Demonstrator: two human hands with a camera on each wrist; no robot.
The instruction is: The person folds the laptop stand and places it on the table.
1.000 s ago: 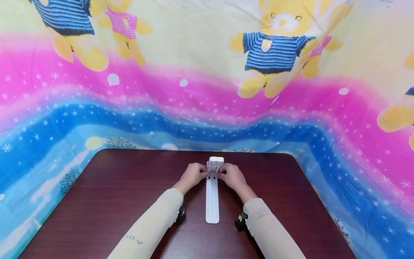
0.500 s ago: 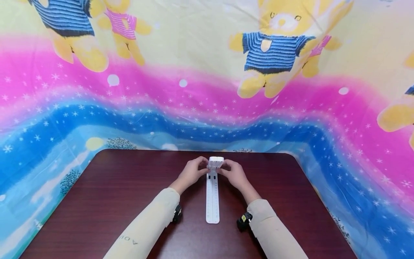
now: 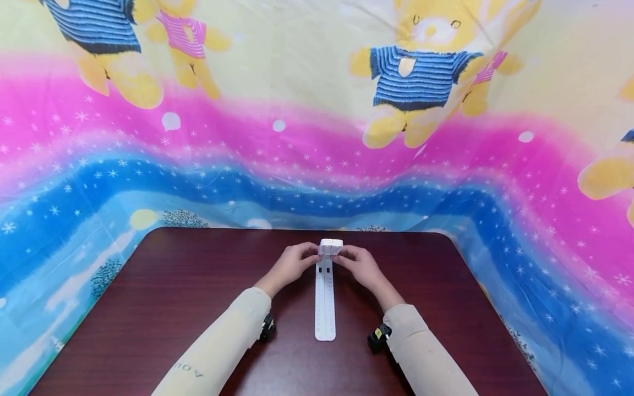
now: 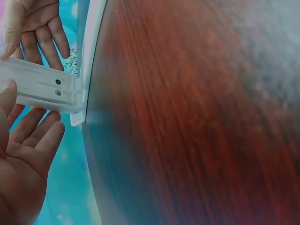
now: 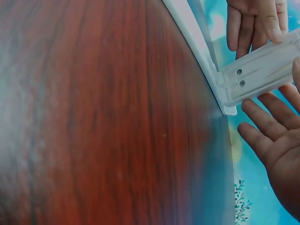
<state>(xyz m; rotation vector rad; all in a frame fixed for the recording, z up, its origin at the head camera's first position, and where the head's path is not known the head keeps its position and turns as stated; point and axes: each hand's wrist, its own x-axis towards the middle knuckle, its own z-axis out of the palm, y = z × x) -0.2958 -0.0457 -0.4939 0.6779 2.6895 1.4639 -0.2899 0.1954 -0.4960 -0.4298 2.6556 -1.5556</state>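
Note:
A white plastic hinged stand lies on the table, its long flat strip (image 3: 325,308) pointing toward me with small marks along both edges. From its far end rises an upright white plate (image 4: 40,84) with two screws near its foot. My left hand (image 3: 293,263) holds the plate's left side, thumb in front and fingers behind. On the other side, my right hand (image 3: 364,267) holds it the same way. Both wrist views show the lower fingers spread, apart from the plate's foot. Two small black spots (image 3: 324,270) mark the strip just in front of the upright.
The dark red-brown wooden table (image 3: 198,297) has rounded far corners. A printed cloth (image 3: 317,148) with bears and snowflakes hangs close around its back and sides. Black wrist cameras (image 3: 379,337) sit at both cream sleeves (image 3: 213,341).
Both hands have moved from the upright's lower part up along its sides, their fingers loosening and the wrists spreading outward. The black spots show more plainly. The white stand stays in place.

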